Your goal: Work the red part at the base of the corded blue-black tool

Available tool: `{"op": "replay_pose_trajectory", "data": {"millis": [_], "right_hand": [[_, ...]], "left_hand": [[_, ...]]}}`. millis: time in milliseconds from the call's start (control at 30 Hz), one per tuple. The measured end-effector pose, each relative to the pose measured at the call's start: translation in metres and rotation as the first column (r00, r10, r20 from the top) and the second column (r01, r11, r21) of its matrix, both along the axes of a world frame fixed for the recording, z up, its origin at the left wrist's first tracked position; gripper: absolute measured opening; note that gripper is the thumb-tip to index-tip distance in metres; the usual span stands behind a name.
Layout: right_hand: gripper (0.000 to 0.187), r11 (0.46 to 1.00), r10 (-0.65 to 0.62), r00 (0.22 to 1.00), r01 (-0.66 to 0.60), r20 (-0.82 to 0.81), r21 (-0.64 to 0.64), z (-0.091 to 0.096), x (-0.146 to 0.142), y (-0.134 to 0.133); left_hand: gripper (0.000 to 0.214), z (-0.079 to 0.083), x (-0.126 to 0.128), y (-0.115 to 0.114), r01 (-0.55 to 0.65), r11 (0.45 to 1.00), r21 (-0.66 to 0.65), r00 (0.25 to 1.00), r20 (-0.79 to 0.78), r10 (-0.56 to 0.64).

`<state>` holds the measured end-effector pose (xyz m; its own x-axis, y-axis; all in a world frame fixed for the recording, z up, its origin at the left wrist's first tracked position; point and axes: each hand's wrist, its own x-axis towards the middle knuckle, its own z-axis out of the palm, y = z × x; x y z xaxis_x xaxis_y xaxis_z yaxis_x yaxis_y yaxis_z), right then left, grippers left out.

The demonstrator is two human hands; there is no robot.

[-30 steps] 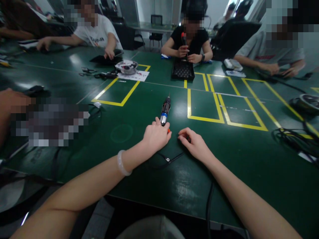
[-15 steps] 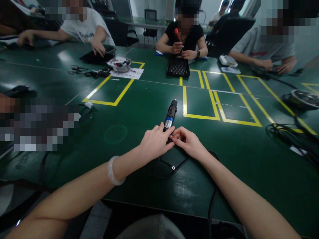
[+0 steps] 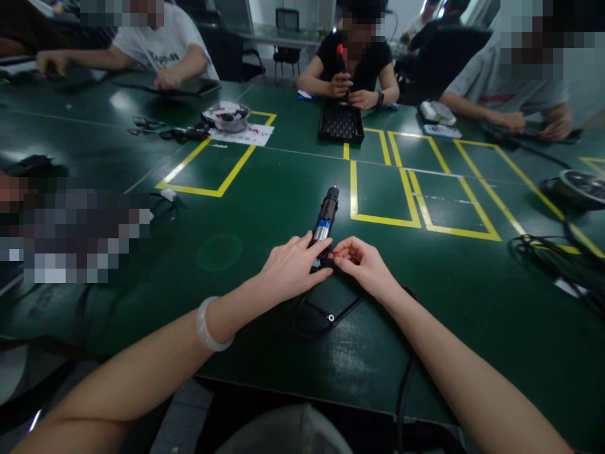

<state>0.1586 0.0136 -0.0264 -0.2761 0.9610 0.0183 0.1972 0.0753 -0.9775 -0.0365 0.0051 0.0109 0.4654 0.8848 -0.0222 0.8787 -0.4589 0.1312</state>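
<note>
In front of me an electric screwdriver (image 3: pixel 325 217) lies on the green table, its tip facing away, with a silver and blue motor section exposed. My left hand (image 3: pixel 290 265) is laid over its rear end, thumb and forefinger on either side, gripping it. My right hand (image 3: pixel 365 265) is closed in a pinch at the right of that rear end. A small red-orange piece (image 3: pixel 336 255) shows at the fingertips; its kind is too small to make out. Closer to me, a thin black cable (image 3: pixel 302 329) loops on the table, with a small shiny ring (image 3: pixel 331 318) on it.
Yellow tape outlines (image 3: pixel 385 221) mark the table. Across it, a person works over a black tray (image 3: pixel 341 126). At the left back stands a clear bowl (image 3: pixel 229 117) of small parts on paper. Coiled black cables (image 3: pixel 543 252) lie at the right. Other people sit around.
My right hand has shifted slightly right, away from my left fingers, showing more of the red-orange piece. My left hand stays on the screwdriver. The view has tilted a little.
</note>
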Motion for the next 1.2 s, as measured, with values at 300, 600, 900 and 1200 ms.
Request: {"op": "replay_pose_trajectory", "data": {"millis": [300,600,900,1200], "right_hand": [[0.016,0.999,0.026,0.997,-0.028,0.073,0.036,0.0007,-0.0019,-0.0021],[0.006,0.986,0.045,0.967,-0.084,0.251,0.148,0.0042,-0.0014,-0.0056],[0.008,0.984,0.054,0.977,-0.088,0.207,0.157,0.0008,-0.0016,-0.0049],[0.006,0.987,0.056,0.982,-0.082,0.182,0.135,-0.0017,-0.0019,-0.0032]], "left_hand": [[0.058,-0.0004,0.0002,-0.0002,-0.002,1.0,-0.006,1.0,0.006,0.002],[0.057,-0.0017,-0.0006,0.0002,0.009,1.0,0.0,1.0,0.013,-0.009],[0.056,0.0025,0.002,-0.0002,-0.017,0.999,-0.029,1.0,0.001,0.017],[0.057,-0.0019,0.0018,0.0026,0.0,1.0,-0.01,1.0,0.015,0.0]]}}
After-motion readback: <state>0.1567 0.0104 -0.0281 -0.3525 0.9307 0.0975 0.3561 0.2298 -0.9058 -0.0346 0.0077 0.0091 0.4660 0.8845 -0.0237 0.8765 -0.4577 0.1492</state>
